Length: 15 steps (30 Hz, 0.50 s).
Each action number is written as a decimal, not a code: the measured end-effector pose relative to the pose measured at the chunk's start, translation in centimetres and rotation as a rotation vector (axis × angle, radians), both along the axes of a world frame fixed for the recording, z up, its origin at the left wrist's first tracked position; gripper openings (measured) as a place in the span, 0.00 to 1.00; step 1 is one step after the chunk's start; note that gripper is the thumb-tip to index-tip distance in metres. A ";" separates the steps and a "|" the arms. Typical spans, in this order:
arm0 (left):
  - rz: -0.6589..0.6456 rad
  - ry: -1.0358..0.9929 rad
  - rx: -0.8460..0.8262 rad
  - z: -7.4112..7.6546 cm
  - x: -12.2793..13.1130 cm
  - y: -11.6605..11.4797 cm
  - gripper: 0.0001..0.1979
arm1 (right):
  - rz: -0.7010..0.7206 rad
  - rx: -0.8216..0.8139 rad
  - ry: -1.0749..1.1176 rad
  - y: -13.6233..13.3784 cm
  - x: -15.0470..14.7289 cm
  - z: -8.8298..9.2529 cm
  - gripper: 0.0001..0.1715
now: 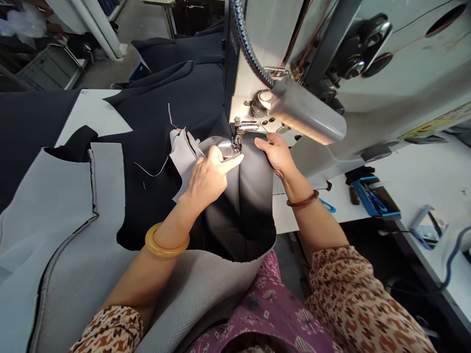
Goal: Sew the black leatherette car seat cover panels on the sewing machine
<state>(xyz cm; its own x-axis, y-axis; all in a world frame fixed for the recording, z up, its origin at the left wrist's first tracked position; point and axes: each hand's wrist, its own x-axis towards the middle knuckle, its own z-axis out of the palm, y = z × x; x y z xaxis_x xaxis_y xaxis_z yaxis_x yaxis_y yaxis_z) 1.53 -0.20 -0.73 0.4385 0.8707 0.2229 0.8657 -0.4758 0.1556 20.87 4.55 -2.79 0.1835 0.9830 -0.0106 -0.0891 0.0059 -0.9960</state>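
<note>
1. A white surface (285, 215) carries a sewing machine (375, 93), dark fabric (255, 196) lying at its presser foot (237, 142).
2. Stitching or aligning seems underway: right hand (278, 154) pinches the fabric's edge; left hand (206, 175) extends one digit, grip unclear.
3. Next likely calls for flat, steady feeding.

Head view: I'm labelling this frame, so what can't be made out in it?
All in the head view:
Left hand: palm, hidden by its own back.
Black cloth: underside, hidden by its upper face.
Machine: cut off by the top and right edges.
Yellow label: print too small to read.
</note>
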 end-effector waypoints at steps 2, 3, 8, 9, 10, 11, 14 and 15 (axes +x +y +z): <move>-0.020 0.021 -0.009 0.1 0.3 0.0 0.26 | 0.052 -0.063 0.048 -0.5 0.1 0.1 0.20; -0.031 0.030 -0.014 0.1 0.3 0.0 0.26 | 0.072 -0.087 0.081 -0.7 0.2 0.2 0.22; -0.014 0.004 -0.004 -0.1 -0.1 0.2 0.25 | -0.046 -0.019 -0.159 0.1 0.3 -0.1 0.20; 0.001 -0.006 0.007 -0.2 -0.3 0.2 0.25 | -0.070 0.033 -0.250 0.5 0.3 -0.3 0.18; 0.015 -0.014 0.018 -0.2 -0.4 0.3 0.26 | -0.077 0.088 -0.323 1.0 0.3 -0.5 0.17; 0.026 -0.019 0.027 -0.3 -0.6 0.3 0.25 | -0.072 0.138 -0.373 1.5 0.3 -0.6 0.15; 0.034 -0.020 0.031 -0.4 -0.7 0.5 0.26 | -0.040 0.230 -0.455 2.5 0.3 -1.1 0.14; 0.033 -0.021 0.028 -0.4 -0.7 0.5 0.26 | -0.034 0.241 -0.473 2.6 0.3 -1.2 0.14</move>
